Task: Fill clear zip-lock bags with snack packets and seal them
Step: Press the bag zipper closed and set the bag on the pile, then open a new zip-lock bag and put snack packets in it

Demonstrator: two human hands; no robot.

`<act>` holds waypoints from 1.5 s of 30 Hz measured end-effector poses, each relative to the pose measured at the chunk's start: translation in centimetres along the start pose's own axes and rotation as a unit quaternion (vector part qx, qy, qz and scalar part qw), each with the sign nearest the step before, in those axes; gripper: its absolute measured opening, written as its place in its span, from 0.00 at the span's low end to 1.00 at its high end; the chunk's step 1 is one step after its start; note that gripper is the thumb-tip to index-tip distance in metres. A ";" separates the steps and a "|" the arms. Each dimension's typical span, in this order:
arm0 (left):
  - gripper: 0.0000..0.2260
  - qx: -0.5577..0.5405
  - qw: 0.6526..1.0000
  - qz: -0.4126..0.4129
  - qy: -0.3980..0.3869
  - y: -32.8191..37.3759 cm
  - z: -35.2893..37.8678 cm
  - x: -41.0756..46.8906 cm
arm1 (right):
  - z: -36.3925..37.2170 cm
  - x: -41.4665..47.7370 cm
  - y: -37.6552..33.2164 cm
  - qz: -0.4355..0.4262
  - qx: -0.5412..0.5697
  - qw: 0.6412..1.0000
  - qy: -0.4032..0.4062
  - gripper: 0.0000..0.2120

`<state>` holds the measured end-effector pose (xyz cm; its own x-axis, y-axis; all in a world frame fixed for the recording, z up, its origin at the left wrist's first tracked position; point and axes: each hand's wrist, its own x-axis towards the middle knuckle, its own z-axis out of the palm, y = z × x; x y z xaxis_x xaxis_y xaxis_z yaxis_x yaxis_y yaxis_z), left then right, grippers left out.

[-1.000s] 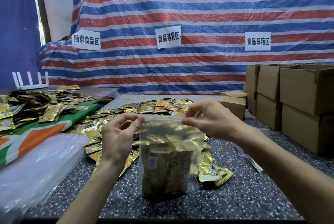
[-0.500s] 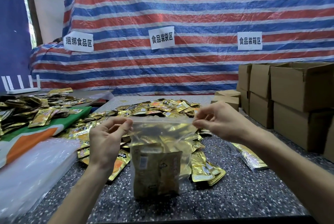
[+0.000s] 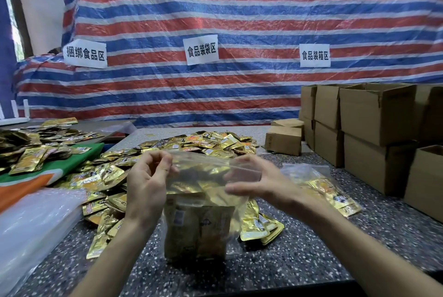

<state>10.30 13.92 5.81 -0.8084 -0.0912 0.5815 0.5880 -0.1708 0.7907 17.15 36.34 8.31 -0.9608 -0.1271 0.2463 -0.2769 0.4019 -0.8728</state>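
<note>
One bag (image 3: 196,227), already full, stands on the desk (image 3: 299,256). The left grip (image 3: 148,184) pinches its top corner. The right grip (image 3: 259,181) is blurred at the other corner, its hold unclear. Sealing looks unfinished, and many loose packets (image 3: 211,143) wait behind.

Left hand (image 3: 146,181): raised, curled fingers (image 3: 165,160) pinching the top-left corner of the clear zip-lock plastic bag (image 3: 199,200).
Right hand (image 3: 259,181): fingers loosely spread at the bag's right edge, blurred; grip unclear.
Forearms: bare, both angled inward.
</note>
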 end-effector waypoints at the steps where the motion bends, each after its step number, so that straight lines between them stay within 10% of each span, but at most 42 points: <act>1: 0.06 -0.011 1.000 -0.005 -0.001 0.1 0.5 -0.1 | 0.5 -0.3 0.5 0.022 0.007 0.999 -0.026 0.35; 4: 0.06 -0.035 0.999 -0.011 -0.014 0.4 2.2 -0.5 | 2.5 -1.0 2.0 0.067 0.000 0.996 -0.063 0.36; 8: 0.06 -0.008 0.998 0.010 -0.060 1.0 5.2 -1.1 | 3.7 -1.2 2.2 0.094 -0.081 0.989 -0.082 0.12; 19: 0.14 0.143 0.965 0.064 -0.213 1.4 6.5 -3.2 | -8.3 2.2 3.6 0.183 0.051 0.946 0.264 0.09; 27: 0.12 0.162 0.955 0.036 -0.244 -0.1 6.1 -4.5 | -11.7 3.9 12.5 0.394 -0.055 0.862 0.314 0.03; 34: 0.19 0.114 0.967 0.032 -0.227 -0.4 5.9 -4.7 | -9.8 4.6 12.7 0.336 -0.224 0.831 0.383 0.44; 38: 0.12 0.095 0.973 0.017 -0.208 -0.3 5.1 -4.6 | -7.4 5.2 10.0 0.259 -0.417 0.796 0.354 0.39; 45: 0.12 0.137 0.976 -0.063 -0.155 -1.1 0.2 -3.4 | 1.4 6.8 5.7 -0.025 -0.285 0.951 0.115 0.17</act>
<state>12.35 14.66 3.01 -0.8525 0.2221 0.4732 0.5042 0.1107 0.8565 9.05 36.51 4.40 -0.9055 0.0173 0.4240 -0.2198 0.8357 -0.5033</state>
